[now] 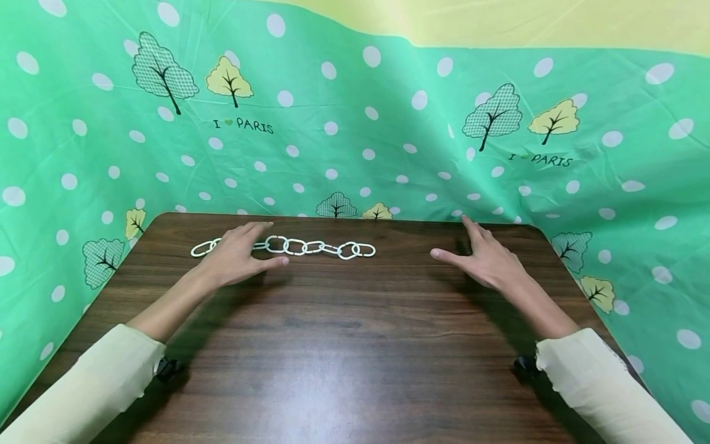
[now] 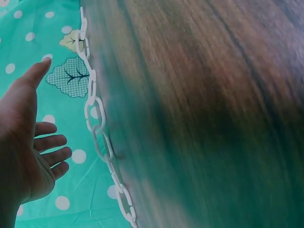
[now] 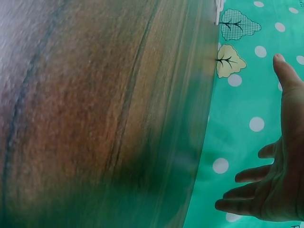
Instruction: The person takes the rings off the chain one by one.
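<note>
A white chain (image 1: pixel 314 246) of large linked rings lies stretched sideways near the far edge of the dark wooden table (image 1: pixel 344 333). Above its left part hovers my left hand (image 1: pixel 234 254), thumb spread from the fingers, covering a few links in the head view. The left wrist view shows that hand (image 2: pixel 28 137) apart from the chain (image 2: pixel 97 116), with nothing in its grasp. My right hand (image 1: pixel 488 259) is held over the table's right side, well away from the chain's right end, its thumb and fingers spread and the palm bare in the right wrist view.
Behind the table and along its sides hangs a green cloth (image 1: pixel 355 142) with white dots and printed trees. A yellow band (image 1: pixel 527 24) tops it. Dark wrist cameras sit at both sleeve cuffs (image 1: pixel 138 348).
</note>
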A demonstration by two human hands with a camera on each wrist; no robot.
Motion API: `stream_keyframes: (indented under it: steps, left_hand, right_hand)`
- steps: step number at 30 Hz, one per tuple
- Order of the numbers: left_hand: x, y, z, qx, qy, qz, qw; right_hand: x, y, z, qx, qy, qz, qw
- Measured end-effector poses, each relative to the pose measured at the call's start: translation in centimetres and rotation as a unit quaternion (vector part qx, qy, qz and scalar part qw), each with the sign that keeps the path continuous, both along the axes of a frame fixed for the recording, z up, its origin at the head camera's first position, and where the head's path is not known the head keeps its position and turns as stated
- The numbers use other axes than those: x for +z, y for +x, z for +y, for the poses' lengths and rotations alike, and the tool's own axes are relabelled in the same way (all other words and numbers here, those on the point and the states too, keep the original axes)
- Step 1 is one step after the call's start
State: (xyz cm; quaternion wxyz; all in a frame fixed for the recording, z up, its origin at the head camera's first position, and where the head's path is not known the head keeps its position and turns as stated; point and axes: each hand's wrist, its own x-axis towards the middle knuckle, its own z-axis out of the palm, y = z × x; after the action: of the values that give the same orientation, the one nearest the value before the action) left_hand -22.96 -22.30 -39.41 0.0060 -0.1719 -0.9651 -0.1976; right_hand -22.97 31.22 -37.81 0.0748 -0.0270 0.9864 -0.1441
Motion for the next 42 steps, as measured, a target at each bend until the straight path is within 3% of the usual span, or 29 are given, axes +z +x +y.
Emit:
stream_keyframes:
  steps: [42]
  left_hand:
    - [-0.6, -0.4, 2.6, -0.033, 0.015, 0.021, 0.9991]
  right_hand:
    - [-0.8, 0.0, -2.3, 0.028, 0.005, 0.023, 0.9993]
